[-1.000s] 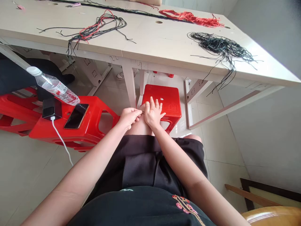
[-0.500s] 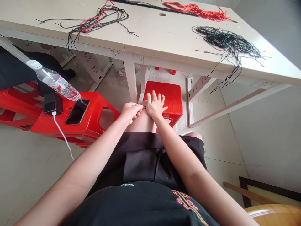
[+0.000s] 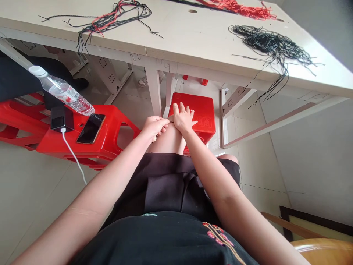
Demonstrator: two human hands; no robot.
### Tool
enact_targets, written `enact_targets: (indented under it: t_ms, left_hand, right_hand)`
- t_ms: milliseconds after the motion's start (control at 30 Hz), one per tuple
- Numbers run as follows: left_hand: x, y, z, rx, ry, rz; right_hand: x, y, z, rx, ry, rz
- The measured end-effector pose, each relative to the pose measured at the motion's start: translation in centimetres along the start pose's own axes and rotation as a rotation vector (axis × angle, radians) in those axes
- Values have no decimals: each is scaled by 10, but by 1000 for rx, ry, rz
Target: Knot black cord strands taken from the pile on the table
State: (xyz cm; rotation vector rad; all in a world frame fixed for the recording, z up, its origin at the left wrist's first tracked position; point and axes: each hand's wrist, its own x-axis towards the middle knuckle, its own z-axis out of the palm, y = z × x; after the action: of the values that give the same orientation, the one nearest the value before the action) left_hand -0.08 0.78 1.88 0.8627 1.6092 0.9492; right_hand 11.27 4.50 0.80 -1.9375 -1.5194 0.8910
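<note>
My left hand (image 3: 154,127) is closed in a pinch over my bare knee, with a short dark cord (image 3: 171,122) coming out from its fingertips. Just to the right, my right hand (image 3: 183,117) lies with its fingers stretched and spread, its palm side against the knee. The cord runs towards that palm, and its far end is hidden under it. Behind both hands stands a red plastic stool (image 3: 204,110). On the table above lie a bundle of black and red cords (image 3: 116,20) and a tangled heap of black cords (image 3: 271,42).
A white table (image 3: 190,40) spans the front, its legs below. At left, another red stool (image 3: 110,129) bears a water bottle (image 3: 66,92), a phone (image 3: 91,128) and a black charger (image 3: 61,119) with a white cable. Red cords (image 3: 242,9) lie at the table's back.
My right hand has shifted slightly up and forward along the knee, its fingers still spread. My left hand keeps its pinch on the cord. The view has tilted a little.
</note>
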Motion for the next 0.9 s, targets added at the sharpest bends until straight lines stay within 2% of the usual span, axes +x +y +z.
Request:
enact_targets:
  t_ms: [467, 900]
  left_hand:
    - [4, -3, -5, -1, -6, -1]
    - [-2, 0, -12, -18, -49, 25]
  right_hand:
    - [13, -3, 2, -41, -21, -31]
    - [15, -9, 3, -40, -70, -24]
